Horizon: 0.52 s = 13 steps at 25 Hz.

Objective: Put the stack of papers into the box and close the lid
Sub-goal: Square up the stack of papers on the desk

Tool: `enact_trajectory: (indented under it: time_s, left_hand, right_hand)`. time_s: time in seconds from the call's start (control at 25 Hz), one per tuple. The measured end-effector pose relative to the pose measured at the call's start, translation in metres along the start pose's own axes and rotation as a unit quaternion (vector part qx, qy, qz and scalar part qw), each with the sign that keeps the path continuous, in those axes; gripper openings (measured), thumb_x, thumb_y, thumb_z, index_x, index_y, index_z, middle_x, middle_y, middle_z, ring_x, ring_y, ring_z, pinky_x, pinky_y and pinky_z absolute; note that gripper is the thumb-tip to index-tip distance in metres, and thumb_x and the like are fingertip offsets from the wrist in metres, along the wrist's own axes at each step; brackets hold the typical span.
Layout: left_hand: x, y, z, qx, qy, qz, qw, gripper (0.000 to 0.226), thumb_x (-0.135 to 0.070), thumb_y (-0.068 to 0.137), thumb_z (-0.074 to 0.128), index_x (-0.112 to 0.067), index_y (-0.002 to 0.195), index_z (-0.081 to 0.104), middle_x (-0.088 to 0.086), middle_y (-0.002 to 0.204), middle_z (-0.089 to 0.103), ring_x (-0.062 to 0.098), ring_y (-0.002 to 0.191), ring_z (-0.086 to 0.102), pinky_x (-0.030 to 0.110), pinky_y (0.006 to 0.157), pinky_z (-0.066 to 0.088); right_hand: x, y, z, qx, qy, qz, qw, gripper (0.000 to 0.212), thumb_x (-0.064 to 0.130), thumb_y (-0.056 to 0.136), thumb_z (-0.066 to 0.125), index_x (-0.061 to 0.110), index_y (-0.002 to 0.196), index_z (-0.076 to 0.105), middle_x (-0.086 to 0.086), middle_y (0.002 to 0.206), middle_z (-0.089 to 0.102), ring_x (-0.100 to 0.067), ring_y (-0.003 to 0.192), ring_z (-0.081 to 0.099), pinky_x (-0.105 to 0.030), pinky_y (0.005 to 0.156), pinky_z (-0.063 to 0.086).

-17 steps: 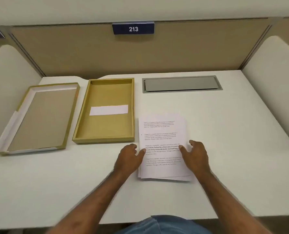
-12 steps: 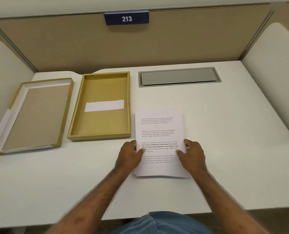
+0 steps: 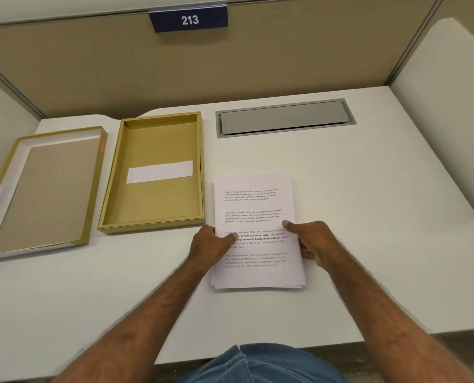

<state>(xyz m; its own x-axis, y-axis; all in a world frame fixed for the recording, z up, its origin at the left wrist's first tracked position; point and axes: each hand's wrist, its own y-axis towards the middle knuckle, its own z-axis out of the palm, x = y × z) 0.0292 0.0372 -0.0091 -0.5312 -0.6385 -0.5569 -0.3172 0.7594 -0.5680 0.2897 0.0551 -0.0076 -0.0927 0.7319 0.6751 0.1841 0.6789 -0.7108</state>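
Desk (image 3: 368,217): white, walled by tan partitions; a blue plate (image 3: 189,20) reading 213 on the far panel.

Box (image 3: 152,172): open, gold-brown card, shallow, upright on the desk left of centre. Contents: one white strip (image 3: 159,171) lying flat across the floor of the box, roughly mid-length; otherwise the brown floor shows.

Lid (image 3: 45,194): off, lying inside-up just left of the box, apart from it by a narrow gap. Gold rim, white inner walls, brown card panel within. Small orange mark on its right wall, too small to read.

Papers (image 3: 255,217): a stack of white printed sheets, flat on the desk just right of the box's near right corner, outside it. Lower sheets splay slightly at the near edge. Four blocks of text on the top sheet.

Left hand (image 3: 212,243): at the stack's left edge, thumb on top of the sheets, fingers curled at or under the edge; pinching the stack.

Right hand (image 3: 313,240): at the right edge, thumb over the top sheet, fingers tucked under the edge; gripping the stack.

Cable hatch (image 3: 284,117): grey, flap down, set in the far desk right of the box.
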Motion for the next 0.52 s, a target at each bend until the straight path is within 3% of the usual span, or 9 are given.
enact_trajectory:
  time_s: [0.08, 0.2, 0.32, 0.4, 0.52]
  left_hand:
    - [0.000, 0.003, 0.000, 0.016, 0.003, 0.000, 1.000, 0.069, -0.054, 0.077, 0.084, -0.009, 0.125, 0.065, 0.003, 0.124, 0.074, 0.027, 0.114, 0.072, 0.038, 0.093, 0.059]
    - [0.000, 0.002, -0.001, 0.030, -0.011, -0.002, 0.999, 0.068, -0.047, 0.080, 0.086, -0.007, 0.129, 0.060, 0.008, 0.130, 0.071, 0.028, 0.118, 0.070, 0.041, 0.097, 0.059]
    - [0.000, 0.001, 0.001, 0.025, -0.016, 0.000, 1.000, 0.065, -0.040, 0.085, 0.085, -0.005, 0.132, 0.057, 0.009, 0.134, 0.069, 0.028, 0.120, 0.068, 0.034, 0.088, 0.052]
    - [-0.002, -0.001, 0.001, 0.023, -0.014, 0.001, 1.000, 0.064, -0.038, 0.085, 0.086, -0.005, 0.132, 0.057, 0.010, 0.134, 0.068, 0.025, 0.115, 0.067, 0.032, 0.085, 0.049]
    - [-0.001, 0.001, 0.002, 0.026, -0.010, 0.004, 1.000, 0.063, -0.036, 0.084, 0.087, -0.006, 0.130, 0.057, 0.010, 0.133, 0.069, 0.024, 0.110, 0.066, 0.034, 0.087, 0.052]
  right_hand:
    - [0.004, -0.002, 0.004, 0.029, 0.024, 0.013, 0.999, 0.037, 0.034, 0.087, 0.087, 0.005, 0.106, 0.075, -0.011, 0.100, 0.082, -0.026, 0.082, 0.078, -0.036, 0.067, 0.062]
    - [-0.003, 0.001, 0.015, 0.004, 0.007, -0.011, 1.000, 0.065, 0.055, 0.065, 0.092, 0.015, 0.113, 0.072, -0.009, 0.117, 0.074, -0.030, 0.098, 0.079, -0.044, 0.079, 0.067]
    - [-0.002, 0.000, 0.018, 0.045, 0.075, -0.011, 0.996, 0.047, 0.035, 0.083, 0.090, 0.006, 0.117, 0.075, -0.014, 0.110, 0.083, -0.029, 0.091, 0.082, -0.030, 0.058, 0.064]
    - [0.000, -0.002, 0.012, 0.058, 0.090, 0.003, 0.994, 0.043, 0.025, 0.086, 0.089, 0.001, 0.119, 0.075, -0.016, 0.107, 0.084, -0.030, 0.088, 0.082, -0.031, 0.056, 0.063]
    - [-0.003, 0.000, 0.004, 0.081, 0.063, 0.010, 0.995, 0.039, 0.024, 0.087, 0.087, 0.005, 0.120, 0.077, -0.013, 0.107, 0.085, -0.032, 0.096, 0.080, -0.044, 0.084, 0.064]
